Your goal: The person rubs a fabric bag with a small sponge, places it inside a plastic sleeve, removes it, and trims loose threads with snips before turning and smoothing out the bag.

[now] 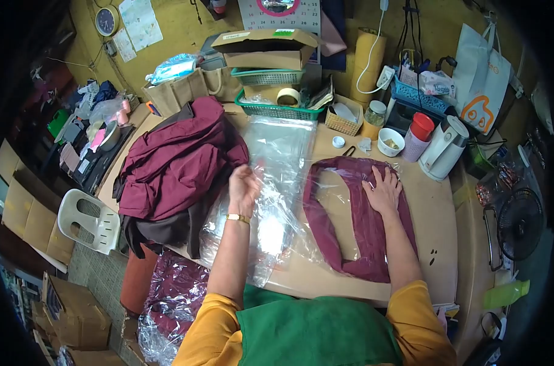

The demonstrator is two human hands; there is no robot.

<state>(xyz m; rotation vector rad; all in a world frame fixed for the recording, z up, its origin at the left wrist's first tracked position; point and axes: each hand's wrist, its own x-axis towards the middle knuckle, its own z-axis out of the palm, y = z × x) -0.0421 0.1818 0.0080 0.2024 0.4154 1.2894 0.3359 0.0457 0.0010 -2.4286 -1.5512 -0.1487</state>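
"If 12 o'clock is taken as the far side of the table (438, 226), where is the maroon cloth strip (369, 232) found?"

"On the table, at about 3 to 4 o'clock from the left hand (245, 190). It is laid out as a long, flattened loop, and clear film (298, 235) is seen over at least part of it."

"How is its long axis set?"

"Roughly from 11 to 5 o'clock, with a slight slant noted."

"Which hand is placed nearer?"

"The right hand (383, 190). Contact is made at the 1 o'clock part of the loop, so most of the strip is left between 6 and 9 o'clock of that palm. The left hand is held well apart from the cloth."

"Is anything gripped?"

"By the right, nothing is seen to be pinched: its fingers are spread and laid flat. The left is held with its fingers curled, close by the stacked clear bags (280, 137); whether film is pinched there cannot be determined."

"And at 9 to 10 o'clock of the left hand?"

"A heaped maroon garment pile (173, 161) is recorded, with darker cloth (161, 235) shown at its near edge."
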